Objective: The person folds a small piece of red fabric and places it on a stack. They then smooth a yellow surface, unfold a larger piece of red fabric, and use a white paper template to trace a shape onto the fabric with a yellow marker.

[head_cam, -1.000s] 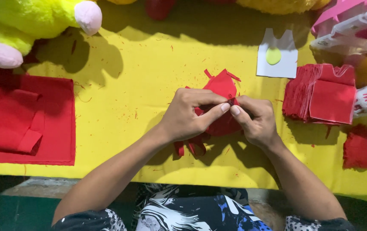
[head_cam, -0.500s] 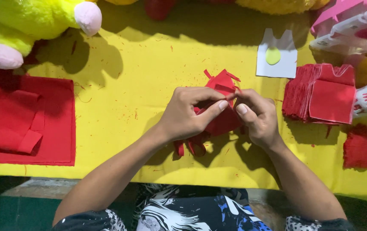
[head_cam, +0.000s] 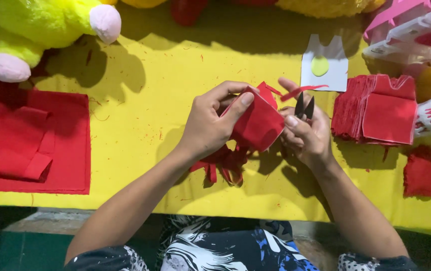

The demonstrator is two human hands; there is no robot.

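Note:
My left hand [head_cam: 209, 123] pinches a curved piece of red felt [head_cam: 258, 123] above the yellow table cloth [head_cam: 140, 120]. My right hand [head_cam: 308, 135] holds small black scissors [head_cam: 304, 106], their blades pointing up beside the felt's right edge. A thin red strip [head_cam: 298, 92] sticks out near the blade tips. Red felt scraps [head_cam: 223, 163] lie under my hands.
A stack of cut red felt shapes [head_cam: 381, 110] lies to the right, a fuzzy red patch [head_cam: 429, 170] below it. A white template with a yellow oval [head_cam: 324, 62] is behind my hands. Folded red cloth [head_cam: 24, 140] sits left, a yellow-green plush toy [head_cam: 39, 30] at top left.
My hands have lifted and spread apart. The felt piece now curls up in my left hand, and the scissors' blades show in my right hand.

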